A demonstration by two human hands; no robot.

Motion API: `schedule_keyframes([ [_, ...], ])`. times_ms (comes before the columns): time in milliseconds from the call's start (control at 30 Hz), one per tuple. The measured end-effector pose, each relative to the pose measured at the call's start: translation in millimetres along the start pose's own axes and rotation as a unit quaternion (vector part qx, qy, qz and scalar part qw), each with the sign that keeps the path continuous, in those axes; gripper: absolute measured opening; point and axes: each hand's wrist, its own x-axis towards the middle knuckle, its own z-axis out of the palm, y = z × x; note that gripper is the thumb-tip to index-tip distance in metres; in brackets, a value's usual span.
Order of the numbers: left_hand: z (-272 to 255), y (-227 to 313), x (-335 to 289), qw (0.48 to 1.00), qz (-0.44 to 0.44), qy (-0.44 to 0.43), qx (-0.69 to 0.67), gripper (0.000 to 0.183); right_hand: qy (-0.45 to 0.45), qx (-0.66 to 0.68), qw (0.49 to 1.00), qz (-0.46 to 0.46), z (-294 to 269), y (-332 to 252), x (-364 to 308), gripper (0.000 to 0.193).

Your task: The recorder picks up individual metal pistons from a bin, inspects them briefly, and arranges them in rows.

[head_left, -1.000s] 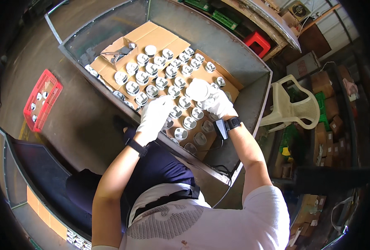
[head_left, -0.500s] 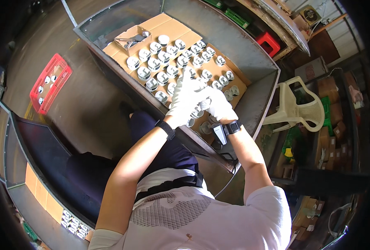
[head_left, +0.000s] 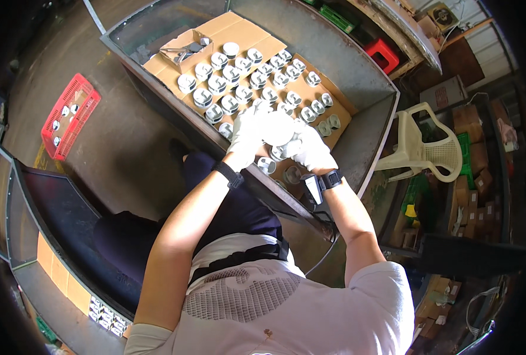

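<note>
Round piston (head_left: 278,131) clasped between left hand (head_left: 247,134) and right hand (head_left: 310,149), near edge of metal bin (head_left: 334,62); other pistons (head_left: 218,84) spread unheld on cardboard (head_left: 232,26); finished share cannot be told.

More than two dozen pistons (head_left: 243,93) and one cardboard box (head_left: 193,62) inside the metal-walled bin (head_left: 334,56), two gloved hands (head_left: 246,131) over the bin, one red crate (head_left: 78,131) with four parts (head_left: 65,110) left of it, one cream chair (head_left: 443,158) right of it, one red stool (head_left: 387,49) beyond it

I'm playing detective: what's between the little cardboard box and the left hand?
In the head view, round silvery metal parts sit on cardboard sheets between the little box and the left hand.
</note>
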Motion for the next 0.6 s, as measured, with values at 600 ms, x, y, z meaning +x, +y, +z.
schedule_keyframes([
  [600,-15,-11,4,0.816,0.222,0.001,0.534,0.038,0.126,0.331,0.923,0.148,0,10,10,0.032],
])
